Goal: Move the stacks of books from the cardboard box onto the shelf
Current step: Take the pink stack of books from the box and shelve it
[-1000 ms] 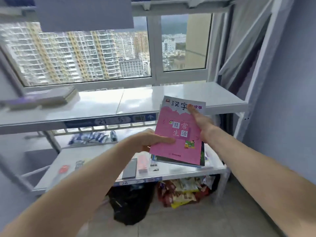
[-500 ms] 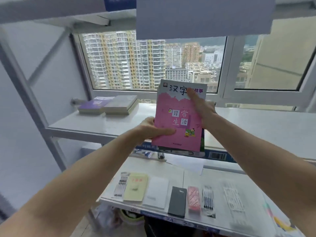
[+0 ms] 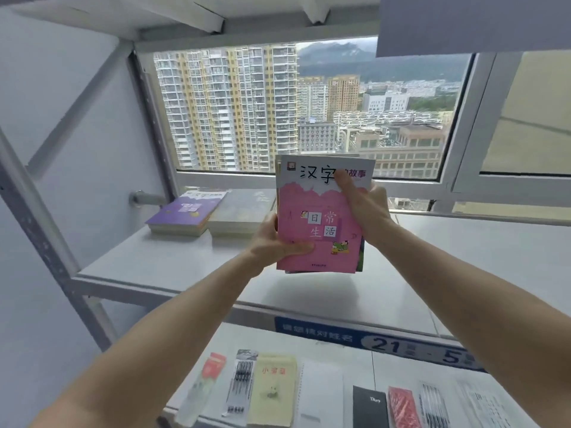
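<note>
**Pink-covered book stack held above the white shelf**

Head view: both hands hold a stack of books (image 3: 321,217) in the air over the white shelf (image 3: 173,264), its pink cover tilted toward the camera. The left hand (image 3: 273,242) grips the lower left edge, thumb curled over the cover. The right hand (image 3: 367,205) grips the right edge, with the thumb laid on the top of the cover. The stack's lower edge hangs clear of the shelf board, and its shadow falls on the board just below.

The shelf board runs bare from under the stack to the front lip and off to the right. At the back left lie two stacks already on the board: a purple-covered stack (image 3: 182,213) and, just beside it to the right, a grey-covered stack (image 3: 239,213), which sits close to the held stack's left edge. A slanted metal upright (image 3: 46,242) bounds the shelf on the left; another board closes overhead. A window (image 3: 296,112) stands behind, showing high-rise blocks.

The pink cover reads "汉字", "故事" and "日常生活". A blue label strip (image 3: 380,342) on the shelf's front edge shows "21" and "5". On the lower shelf lie packed pens (image 3: 242,381), a yellow booklet (image 3: 273,393) and a black notebook (image 3: 370,407) marked "Diary".
</note>
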The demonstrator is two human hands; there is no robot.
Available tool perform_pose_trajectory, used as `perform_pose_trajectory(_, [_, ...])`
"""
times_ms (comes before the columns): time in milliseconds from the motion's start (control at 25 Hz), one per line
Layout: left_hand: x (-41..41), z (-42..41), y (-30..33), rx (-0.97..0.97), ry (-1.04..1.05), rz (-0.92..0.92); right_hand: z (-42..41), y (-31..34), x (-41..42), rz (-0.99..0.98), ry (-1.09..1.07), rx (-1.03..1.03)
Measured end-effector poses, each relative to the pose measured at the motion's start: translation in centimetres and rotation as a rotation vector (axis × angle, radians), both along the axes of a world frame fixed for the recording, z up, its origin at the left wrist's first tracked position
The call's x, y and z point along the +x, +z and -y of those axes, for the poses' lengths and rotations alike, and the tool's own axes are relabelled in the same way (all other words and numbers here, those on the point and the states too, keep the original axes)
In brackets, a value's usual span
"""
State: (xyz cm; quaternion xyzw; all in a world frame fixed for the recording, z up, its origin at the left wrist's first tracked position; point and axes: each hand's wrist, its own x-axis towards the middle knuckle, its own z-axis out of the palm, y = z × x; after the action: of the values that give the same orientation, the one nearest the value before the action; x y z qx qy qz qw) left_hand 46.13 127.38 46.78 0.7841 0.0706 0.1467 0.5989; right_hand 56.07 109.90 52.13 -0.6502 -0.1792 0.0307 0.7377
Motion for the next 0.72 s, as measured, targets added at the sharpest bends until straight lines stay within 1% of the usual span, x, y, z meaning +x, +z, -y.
perform_pose_trajectory(200, [3.7,-4.8,-1.4,0.052,-0.051,0.044,-3.1,-2.1,1.4,0.039,-0.069,0.059])
perform_pose_trajectory(280, [4.8,-5.6,-2.3,0.038,-0.082,0.064,-3.5,-2.7,1.8,0.064,-0.053,0.078])
perform_pose_trajectory(400, [5.4,-6.0,-3.7,-0.034,-0.109,0.072,-3.2,-3.2,2.4,0.119,0.049,0.072])
perform_pose_trajectory(560, [5.7,-5.8,-4.7,-0.099,-0.206,0.052,-2.3,-2.7,3.4,0.202,0.149,0.031])
perform_pose_trajectory(720, [6.3,-4.8,-5.8,-0.291,-0.174,0.035,-2.9,-2.8,3.6,0.194,0.204,0.051])
